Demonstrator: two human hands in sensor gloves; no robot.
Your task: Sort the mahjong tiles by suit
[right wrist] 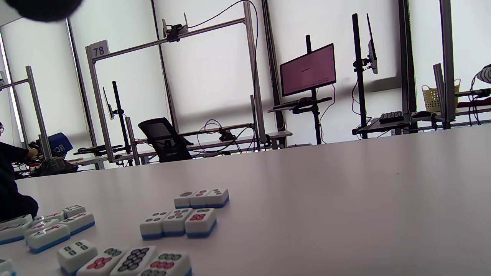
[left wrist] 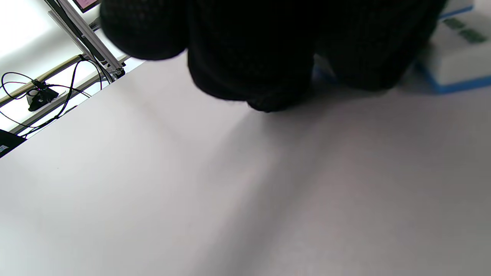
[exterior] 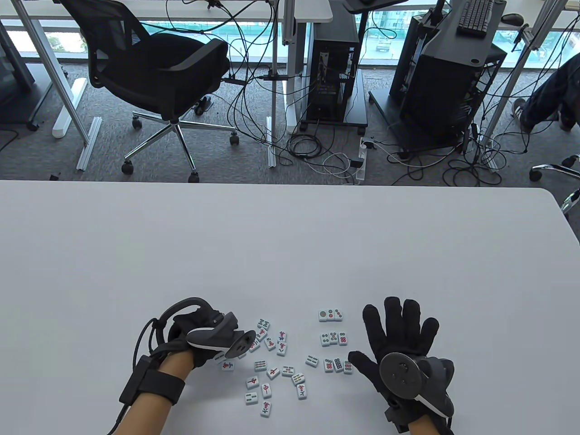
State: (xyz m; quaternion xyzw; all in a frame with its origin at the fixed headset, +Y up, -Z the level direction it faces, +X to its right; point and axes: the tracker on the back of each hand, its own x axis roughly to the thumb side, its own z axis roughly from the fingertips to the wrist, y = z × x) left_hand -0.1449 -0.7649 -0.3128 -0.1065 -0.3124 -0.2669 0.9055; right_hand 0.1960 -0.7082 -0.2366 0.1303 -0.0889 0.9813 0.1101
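Observation:
Small white mahjong tiles with blue bases lie face up near the table's front edge. Three short rows of dot tiles (exterior: 334, 338) (right wrist: 178, 222) sit beside my right hand (exterior: 394, 335), which lies flat with fingers spread and holds nothing. A lone bamboo tile (exterior: 311, 360) (right wrist: 76, 251) lies just left of the nearest row. Several character and bamboo tiles (exterior: 272, 358) lie scattered in the middle. My left hand (exterior: 204, 335) is curled at the left edge of that scatter, its fingertips (left wrist: 264, 92) down on the table. A bamboo tile (left wrist: 456, 57) lies just beside them. A blue sliver shows between the fingers; a grip is not visible.
The white table (exterior: 290, 244) stretches bare beyond the tiles to its far edge. Behind it stand an office chair (exterior: 158, 77), computer towers (exterior: 335, 77) and loose cables on the floor. A person's leg (exterior: 548, 99) shows at the far right.

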